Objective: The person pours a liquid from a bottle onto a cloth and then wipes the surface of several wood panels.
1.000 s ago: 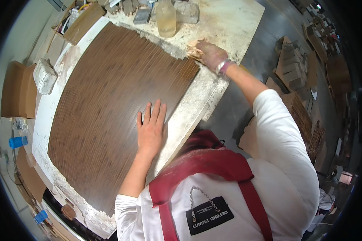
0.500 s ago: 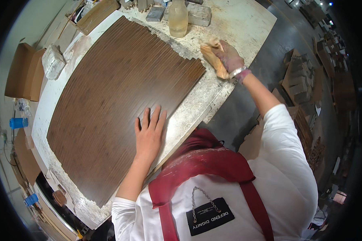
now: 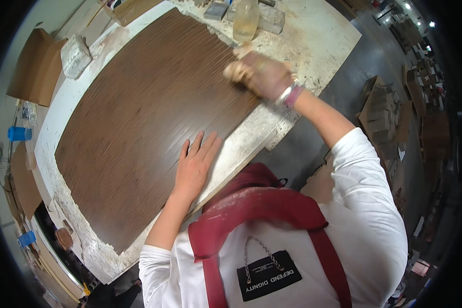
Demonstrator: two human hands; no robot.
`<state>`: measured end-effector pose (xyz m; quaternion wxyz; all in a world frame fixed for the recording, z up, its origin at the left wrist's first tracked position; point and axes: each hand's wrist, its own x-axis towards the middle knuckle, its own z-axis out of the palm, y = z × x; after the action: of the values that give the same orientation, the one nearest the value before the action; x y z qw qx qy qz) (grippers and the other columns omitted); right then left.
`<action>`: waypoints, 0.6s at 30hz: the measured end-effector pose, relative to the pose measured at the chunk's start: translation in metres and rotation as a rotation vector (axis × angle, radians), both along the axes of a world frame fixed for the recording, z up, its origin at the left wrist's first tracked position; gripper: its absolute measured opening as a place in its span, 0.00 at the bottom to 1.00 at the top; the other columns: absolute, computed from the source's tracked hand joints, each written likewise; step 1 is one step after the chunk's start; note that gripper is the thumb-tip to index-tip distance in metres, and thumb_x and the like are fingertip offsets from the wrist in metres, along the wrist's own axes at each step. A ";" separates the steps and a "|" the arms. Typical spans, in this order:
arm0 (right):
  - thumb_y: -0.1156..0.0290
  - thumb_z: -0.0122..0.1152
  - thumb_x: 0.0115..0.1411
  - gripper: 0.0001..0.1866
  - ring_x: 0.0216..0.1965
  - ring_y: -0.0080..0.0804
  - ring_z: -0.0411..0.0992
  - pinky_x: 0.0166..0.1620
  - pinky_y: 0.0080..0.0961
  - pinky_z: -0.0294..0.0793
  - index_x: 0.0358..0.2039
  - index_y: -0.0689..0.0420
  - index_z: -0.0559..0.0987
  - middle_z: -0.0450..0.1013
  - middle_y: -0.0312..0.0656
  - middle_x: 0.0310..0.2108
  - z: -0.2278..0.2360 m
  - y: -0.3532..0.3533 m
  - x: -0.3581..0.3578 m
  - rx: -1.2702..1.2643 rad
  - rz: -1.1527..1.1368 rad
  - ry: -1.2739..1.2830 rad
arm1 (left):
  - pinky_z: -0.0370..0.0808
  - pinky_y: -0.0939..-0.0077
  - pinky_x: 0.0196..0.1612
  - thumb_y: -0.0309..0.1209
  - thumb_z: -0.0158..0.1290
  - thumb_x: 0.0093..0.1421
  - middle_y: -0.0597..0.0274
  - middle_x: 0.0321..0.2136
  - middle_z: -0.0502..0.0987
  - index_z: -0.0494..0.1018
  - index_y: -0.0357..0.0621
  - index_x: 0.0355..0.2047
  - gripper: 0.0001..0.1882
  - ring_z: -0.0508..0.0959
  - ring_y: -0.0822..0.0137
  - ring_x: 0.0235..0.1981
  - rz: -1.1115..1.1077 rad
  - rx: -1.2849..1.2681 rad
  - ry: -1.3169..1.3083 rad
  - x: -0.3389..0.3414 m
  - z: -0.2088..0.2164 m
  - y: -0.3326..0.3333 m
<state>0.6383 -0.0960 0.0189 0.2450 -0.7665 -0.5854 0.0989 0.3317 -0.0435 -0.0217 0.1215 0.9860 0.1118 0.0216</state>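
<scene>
A broad sheet of narrow dark brown strips, laid side by side with uneven ends, covers much of the white worktable. My left hand lies flat on the strips' near edge, bare, fingers stretched out. At the sheet's right end is my right hand, in a stained glove with a bracelet at the wrist. Its fingers are closed round a crumpled tan cloth, which is over the strip ends. Motion smears the hand and cloth, so firm contact is hard to make out.
Beyond the sheet stand a bottle of cloudy yellowish liquid, a grey block and a small dark block. A white wrapped lump sits at the table's left edge beside an open cardboard box. More boxes stand on the floor at right.
My right hand has swept the cloth leftward from the bare tabletop onto the right end of the strips. My left hand stays flat on them. The whole view has shifted slightly.
</scene>
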 end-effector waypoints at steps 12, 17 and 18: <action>0.73 0.52 0.57 0.10 0.35 0.38 0.77 0.35 0.35 0.77 0.39 0.52 0.77 0.77 0.45 0.35 -0.042 -0.020 -0.075 -0.074 0.102 -0.216 | 0.55 0.52 0.66 0.22 0.42 0.60 0.64 0.65 0.60 0.62 0.50 0.62 0.28 0.59 0.56 0.66 0.015 -0.103 -0.047 -0.003 -0.004 0.003; 0.67 0.50 0.64 0.12 0.33 0.36 0.77 0.41 0.32 0.78 0.43 0.54 0.78 0.78 0.41 0.36 0.003 -0.019 -0.022 -0.200 -0.367 0.314 | 0.55 0.51 0.66 0.21 0.42 0.59 0.62 0.65 0.60 0.60 0.47 0.63 0.30 0.59 0.57 0.66 0.011 -0.099 -0.056 -0.005 -0.004 0.003; 0.63 0.51 0.65 0.13 0.33 0.33 0.77 0.41 0.32 0.77 0.44 0.54 0.77 0.79 0.39 0.37 -0.053 -0.038 0.065 -0.178 -0.394 0.276 | 0.55 0.51 0.66 0.21 0.42 0.59 0.62 0.65 0.60 0.60 0.47 0.63 0.30 0.59 0.56 0.66 -0.039 -0.095 -0.074 0.001 -0.002 0.003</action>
<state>0.7029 -0.1339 -0.0339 0.2686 -0.8636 -0.3747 0.2041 0.3329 -0.0407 -0.0235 0.1725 0.9797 0.0887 0.0504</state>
